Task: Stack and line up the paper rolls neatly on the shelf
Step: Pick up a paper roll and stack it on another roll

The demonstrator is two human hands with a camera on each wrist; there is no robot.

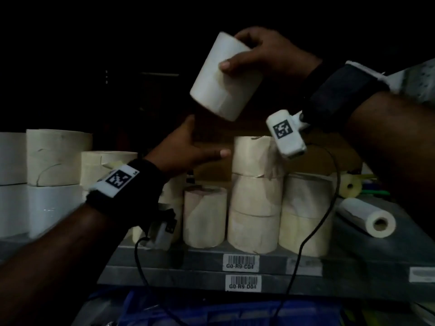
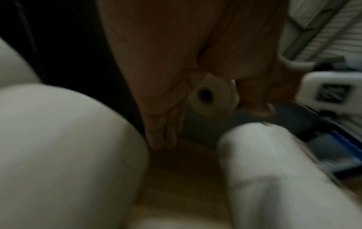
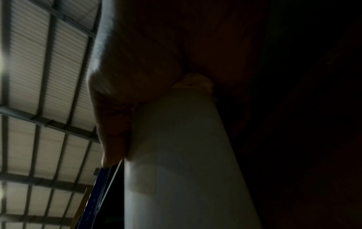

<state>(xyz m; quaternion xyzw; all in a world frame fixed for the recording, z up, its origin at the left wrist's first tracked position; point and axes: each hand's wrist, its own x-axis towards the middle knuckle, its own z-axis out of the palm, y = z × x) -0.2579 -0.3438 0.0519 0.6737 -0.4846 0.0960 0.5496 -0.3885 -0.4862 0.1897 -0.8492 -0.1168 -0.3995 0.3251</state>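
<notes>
In the head view the right hand holds a white paper roll up in the air above the shelf, tilted, with the thumb on its near side and the fingers wrapped over its top end. Below it the left hand reaches toward a brown cardboard box at the back, fingers straight and together, holding nothing. Cream rolls stand stacked on the shelf in a three-high column with a single roll on its left and a two-high stack on its right; one thin roll lies on its side further right, apart from the stacks. In the left wrist view, blurred, the left hand shows straight fingers close together beside big pale rolls. In the right wrist view, dark, the right hand grips the white paper roll, its thumb pressed along the side.
</notes>
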